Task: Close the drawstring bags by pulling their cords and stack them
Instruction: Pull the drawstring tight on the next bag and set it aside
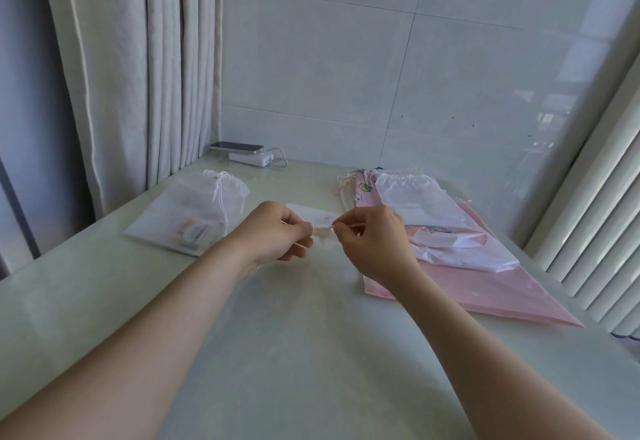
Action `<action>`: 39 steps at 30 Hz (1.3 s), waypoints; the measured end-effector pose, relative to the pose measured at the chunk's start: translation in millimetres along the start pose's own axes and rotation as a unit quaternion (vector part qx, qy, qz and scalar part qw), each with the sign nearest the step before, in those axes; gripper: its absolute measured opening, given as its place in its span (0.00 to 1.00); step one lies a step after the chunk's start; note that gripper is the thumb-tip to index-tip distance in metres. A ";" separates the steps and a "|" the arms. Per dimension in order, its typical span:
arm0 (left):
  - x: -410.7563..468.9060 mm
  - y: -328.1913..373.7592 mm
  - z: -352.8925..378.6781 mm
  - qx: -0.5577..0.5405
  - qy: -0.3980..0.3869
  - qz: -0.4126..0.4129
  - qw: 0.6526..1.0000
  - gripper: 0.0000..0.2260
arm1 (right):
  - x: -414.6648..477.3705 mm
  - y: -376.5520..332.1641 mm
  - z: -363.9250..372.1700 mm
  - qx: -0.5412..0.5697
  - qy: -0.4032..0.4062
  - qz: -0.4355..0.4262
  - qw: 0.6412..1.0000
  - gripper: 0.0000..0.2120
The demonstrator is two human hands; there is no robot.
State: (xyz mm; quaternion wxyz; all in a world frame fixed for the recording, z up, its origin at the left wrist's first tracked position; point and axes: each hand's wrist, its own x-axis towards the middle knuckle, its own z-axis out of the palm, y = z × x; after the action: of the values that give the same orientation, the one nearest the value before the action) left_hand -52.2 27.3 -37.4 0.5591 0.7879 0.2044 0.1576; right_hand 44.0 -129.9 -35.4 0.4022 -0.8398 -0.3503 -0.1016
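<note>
Drawstring bag (pixel 323 221) between hands (pixel 280 233) (pixel 375 242), pink bags (pixel 485 287) beside.

Worktop (pixel 277 335): pale green, smooth, stone-like, with a soft sheen.
White bag (pixel 194 211), left: thin matt cloth, half see-through, a printed paper label showing through it.
Small sheer bag (pixel 320 216), centre: near-transparent film or gauze, cannot tell which; cord (pixel 351 224) is thin pale string.
Pink bag (pixel 485 294), right: smooth, flat, faintly shiny, plastic-like.
White bags (pixel 415 197) on it: matt, creased cloth.
Wall tiles (pixel 346 59): glossy, mirror-like reflections.
Curtain (pixel 138 59): matt woven cloth, coarse texture.
Power bank (pixel 247 157): white, smooth plastic.
Phone (pixel 237 146): glossy dark face.
</note>
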 end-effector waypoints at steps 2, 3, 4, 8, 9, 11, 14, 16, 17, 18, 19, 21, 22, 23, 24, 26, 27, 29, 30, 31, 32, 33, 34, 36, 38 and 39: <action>0.4 0.1 0.7 -0.019 0.006 0.007 1.000 0.07 | -0.2 0.7 -1.4 0.014 0.002 0.019 1.000 0.07; 0.7 0.3 0.9 -0.028 0.011 0.015 0.999 0.06 | -0.7 0.8 -2.0 0.031 -0.006 0.034 0.999 0.07; 1.0 0.5 0.9 -0.039 0.015 0.024 0.999 0.06 | -1.0 0.5 -2.4 0.057 -0.018 0.053 0.997 0.07; 0.4 2.3 1.6 -0.072 0.027 0.059 0.995 0.05 | -1.0 -1.6 -6.6 0.123 -0.039 0.102 0.986 0.08; 0.4 3.0 1.6 -0.077 0.034 0.065 0.994 0.05 | -0.7 -2.3 -8.2 0.134 -0.039 0.108 0.984 0.07; 0.2 4.3 0.8 -0.073 0.047 0.077 0.993 0.05 | 0.0 -2.8 -11.4 0.170 -0.039 0.125 0.977 0.06; 1.9 3.0 -2.3 -0.019 0.072 0.091 0.993 0.04 | 2.1 -4.7 -15.0 0.215 -0.031 0.149 0.965 0.05; 3.1 2.3 -3.9 0.021 0.085 0.091 0.992 0.04 | 3.8 -4.0 -16.5 0.234 -0.022 0.163 0.958 0.04; 3.7 2.4 -4.2 0.042 0.091 0.094 0.991 0.04 | 4.1 -3.2 -16.7 0.237 -0.021 0.165 0.957 0.05; 4.0 2.5 -4.2 0.065 0.097 0.100 0.988 0.04 | 4.1 -2.3 -16.6 0.239 -0.023 0.163 0.957 0.07; 4.0 2.8 -3.9 0.085 0.102 0.107 0.985 0.04 | 4.1 -1.2 -16.4 0.241 -0.024 0.159 0.957 0.08; 3.0 2.4 -3.1 0.108 0.104 0.118 0.982 0.05 | 3.2 0.2 -15.4 0.247 -0.024 0.149 0.957 0.09; 3.1 1.4 -2.9 0.114 0.102 0.125 0.980 0.06 | 2.6 0.1 -14.5 0.251 -0.025 0.144 0.957 0.10; 3.4 0.4 -2.5 0.119 0.100 0.134 0.979 0.06 | 2.0 0.2 -12.7 0.252 -0.025 0.141 0.957 0.10; 3.6 -0.3 -2.0 0.124 0.100 0.141 0.977 0.06 | 1.5 -0.1 -10.7 0.251 -0.025 0.139 0.958 0.11; 3.0 -0.2 -0.4 0.127 0.104 0.149 0.975 0.07 | 1.1 -0.7 -6.0 0.234 -0.013 0.140 0.962 0.11; 3.1 0.1 0.5 0.126 0.105 0.152 0.975 0.07 | 0.9 -1.1 -3.8 0.224 -0.004 0.143 0.964 0.11; 2.8 0.8 1.4 0.137 0.106 0.157 0.972 0.06 | 1.2 -2.1 -0.8 0.211 0.013 0.154 0.965 0.08; 2.5 1.1 1.4 0.144 0.109 0.156 0.971 0.07 | 1.5 -2.7 0.0 0.206 0.019 0.158 0.965 0.08; 2.6 1.0 0.9 0.147 0.112 0.153 0.971 0.07 | 1.8 -2.8 0.8 0.201 0.024 0.162 0.966 0.07; 2.7 0.8 0.1 0.149 0.113 0.149 0.971 0.07 | 1.9 -2.9 1.3 0.195 0.029 0.165 0.966 0.08; 2.7 0.4 -0.7 0.150 0.113 0.143 0.972 0.07 | 2.0 -2.9 1.8 0.188 0.034 0.166 0.967 0.08; 2.2 0.1 -1.0 0.152 0.112 0.138 0.972 0.07 | 2.2 -2.8 2.3 0.179 0.039 0.166 0.969 0.09; 0.9 0.0 -0.9 0.155 0.110 0.128 0.973 0.07 | 2.6 -2.8 3.1 0.156 0.048 0.160 0.974 0.09; -1.1 1.1 0.3 0.160 0.110 0.126 0.973 0.06 | 2.8 -2.3 3.7 0.128 0.057 0.150 0.979 0.07; -2.4 1.8 1.0 0.171 0.114 0.130 0.970 0.06 | 2.6 -1.5 4.5 0.109 0.062 0.140 0.982 0.07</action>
State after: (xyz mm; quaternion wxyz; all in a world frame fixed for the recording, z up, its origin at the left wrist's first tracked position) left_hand -53.5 24.7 -36.1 0.3638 0.8686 0.1864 0.2802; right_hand 44.4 -124.6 -36.2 0.5229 -0.8235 -0.2123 -0.0572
